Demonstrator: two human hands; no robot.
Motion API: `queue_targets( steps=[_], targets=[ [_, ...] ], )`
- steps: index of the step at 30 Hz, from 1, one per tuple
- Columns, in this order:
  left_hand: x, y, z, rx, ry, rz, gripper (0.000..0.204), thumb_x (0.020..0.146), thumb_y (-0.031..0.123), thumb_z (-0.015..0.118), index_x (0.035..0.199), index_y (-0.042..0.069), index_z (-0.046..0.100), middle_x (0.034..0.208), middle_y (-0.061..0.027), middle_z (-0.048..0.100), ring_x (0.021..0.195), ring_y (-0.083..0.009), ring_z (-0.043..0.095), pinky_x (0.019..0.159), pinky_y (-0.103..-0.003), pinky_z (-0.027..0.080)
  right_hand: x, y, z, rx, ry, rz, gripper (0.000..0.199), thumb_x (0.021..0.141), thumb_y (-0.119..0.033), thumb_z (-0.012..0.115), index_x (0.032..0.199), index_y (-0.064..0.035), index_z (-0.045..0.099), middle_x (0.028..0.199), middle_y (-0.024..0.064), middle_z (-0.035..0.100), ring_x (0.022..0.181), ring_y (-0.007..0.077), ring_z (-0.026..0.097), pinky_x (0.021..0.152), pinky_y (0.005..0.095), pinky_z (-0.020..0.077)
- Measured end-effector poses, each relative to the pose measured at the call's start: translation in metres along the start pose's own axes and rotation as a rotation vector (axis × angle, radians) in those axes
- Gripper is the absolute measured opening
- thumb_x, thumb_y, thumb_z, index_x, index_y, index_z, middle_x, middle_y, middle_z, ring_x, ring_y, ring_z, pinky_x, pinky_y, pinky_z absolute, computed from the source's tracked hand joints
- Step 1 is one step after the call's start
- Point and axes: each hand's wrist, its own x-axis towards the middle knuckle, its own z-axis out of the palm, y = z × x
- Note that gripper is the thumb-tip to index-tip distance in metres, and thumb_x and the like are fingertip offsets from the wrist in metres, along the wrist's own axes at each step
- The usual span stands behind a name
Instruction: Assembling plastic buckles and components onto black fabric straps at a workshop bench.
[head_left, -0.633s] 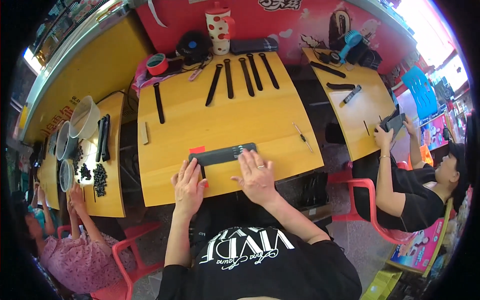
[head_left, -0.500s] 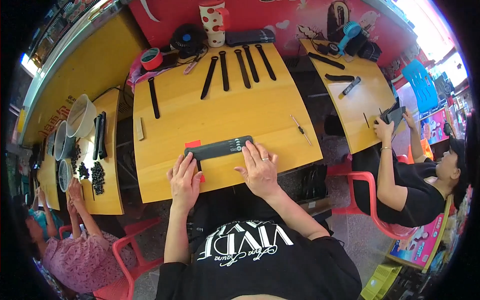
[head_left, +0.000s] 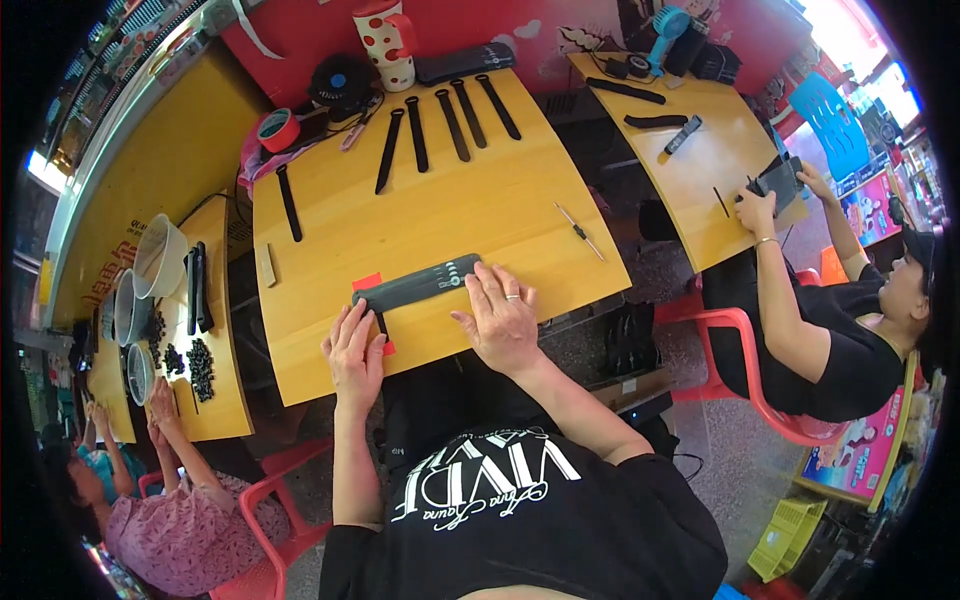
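A long flat dark-grey pouch [head_left: 415, 287] with white print on its right end lies near the table's front edge. Beneath its left part, red tape [head_left: 368, 281] and a thin black strip [head_left: 382, 324] stick out. My left hand [head_left: 352, 358] rests at the pouch's lower left corner, fingers stretched out along its edge. At the other end, my right hand [head_left: 502, 322] lies with extended fingers on the pouch's right edge, a ring on one finger. Neither hand wraps around it.
Several black straps [head_left: 417, 136] lie farther back, with a red tape roll [head_left: 278, 130], a fan [head_left: 342, 82], a dotted cup [head_left: 384, 50] and another dark pouch [head_left: 465, 62]. A thin pen-like tool [head_left: 580, 232] lies right. Co-workers sit at side tables [head_left: 690, 190].
The whole view has shifted and turned slightly, so the table sits farther left. Both hands stay at the pouch's ends. The co-worker on the right has shifted the dark item they hold.
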Motion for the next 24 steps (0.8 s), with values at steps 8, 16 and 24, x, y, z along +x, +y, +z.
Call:
queue_targets(
  steps=[8,16,24],
  targets=[
    [-0.004,-0.005,-0.001,-0.23,0.136,-0.107,0.042,0.096,0.02,0.057,0.131,-0.003,0.053,0.139,-0.0205,0.05,0.129,-0.0363,0.047,0.107,-0.042,0.036,-0.002,0.001,-0.001,0.059,0.015,-0.008,0.054,0.083,-0.032,0.069,0.129,-0.0065,0.054,0.137,0.0174,0.049,0.121,0.0328,0.047,0.089,0.0442,0.0369],
    [-0.015,-0.015,0.005,-0.289,0.29,-0.153,0.039,0.099,0.024,0.053,0.126,-0.004,0.056,0.134,-0.0215,0.054,0.125,-0.0356,0.051,0.106,-0.042,0.038,-0.003,0.003,0.0,0.093,0.09,-0.036,0.059,0.083,-0.032,0.07,0.134,-0.0095,0.051,0.138,0.0224,0.045,0.119,0.0351,0.05,0.089,0.0448,0.0397],
    [-0.016,-0.012,0.011,-0.121,0.377,-0.077,0.035,0.098,0.022,0.055,0.118,-0.005,0.059,0.13,-0.0216,0.057,0.12,-0.0367,0.054,0.101,-0.043,0.042,-0.008,0.008,0.004,0.097,0.137,-0.08,0.056,0.084,-0.032,0.069,0.132,-0.008,0.052,0.137,0.0248,0.045,0.118,0.0359,0.051,0.091,0.0447,0.0404]
  ],
)
